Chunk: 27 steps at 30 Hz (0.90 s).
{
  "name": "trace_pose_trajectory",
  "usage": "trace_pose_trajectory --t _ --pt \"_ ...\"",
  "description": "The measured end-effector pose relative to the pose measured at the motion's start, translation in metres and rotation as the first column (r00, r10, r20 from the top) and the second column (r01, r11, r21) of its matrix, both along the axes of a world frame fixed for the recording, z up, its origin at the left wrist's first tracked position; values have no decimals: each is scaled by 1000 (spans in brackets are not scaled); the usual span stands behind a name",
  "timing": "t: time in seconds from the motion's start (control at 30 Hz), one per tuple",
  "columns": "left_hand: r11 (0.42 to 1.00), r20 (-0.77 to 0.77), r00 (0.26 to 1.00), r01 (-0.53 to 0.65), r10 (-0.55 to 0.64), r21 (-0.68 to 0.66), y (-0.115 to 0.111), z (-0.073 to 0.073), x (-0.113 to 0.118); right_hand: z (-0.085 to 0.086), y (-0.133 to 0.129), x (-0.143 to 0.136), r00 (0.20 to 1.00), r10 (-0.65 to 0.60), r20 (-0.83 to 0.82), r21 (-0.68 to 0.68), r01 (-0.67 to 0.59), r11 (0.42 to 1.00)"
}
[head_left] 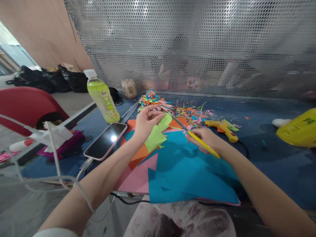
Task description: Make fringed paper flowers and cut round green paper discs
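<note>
Paper (166, 121) at left hand (149, 120) is lime green. Scissors (179, 123) at right hand (201, 138) have yellow handles (206, 145). Below both hands, sheet (187, 177) is blue; trousers (148, 219) are patterned.

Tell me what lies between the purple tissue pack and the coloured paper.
A smartphone and a small dark disc lie between the tissue pack and the paper sheets, in the head view.
</note>
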<state>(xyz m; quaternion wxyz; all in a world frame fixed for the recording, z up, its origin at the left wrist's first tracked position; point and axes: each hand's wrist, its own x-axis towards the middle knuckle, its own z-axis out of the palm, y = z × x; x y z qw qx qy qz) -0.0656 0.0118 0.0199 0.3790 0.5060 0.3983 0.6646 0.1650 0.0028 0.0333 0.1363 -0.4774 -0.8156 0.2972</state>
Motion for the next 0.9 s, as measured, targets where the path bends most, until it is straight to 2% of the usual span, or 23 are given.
trace_pose_trajectory --t 0.2,0.37,0.47,0.73,0.9 --pt "998 62 997 -52 55 -45 1 3 0 -1 0 -1 1000 4 7 11 -4 1000" --pt "980 162 982 118 -93 -159 0 3 5 -1 2 -1 999 -47 -23 27 47 999" --pt "959 126 976 199 -176 -201 -3 3 6 -1 2 -1 997 -63 -35 43 64 997" --pt "970 30 982 188 -186 -157 -3 2 3 -4 4 -1 998 -49 -38 49 51 997" --pt "971 11 984 178 -178 -161 -4 3 3 -1 2 -1 997 -59 -54 27 60 998"
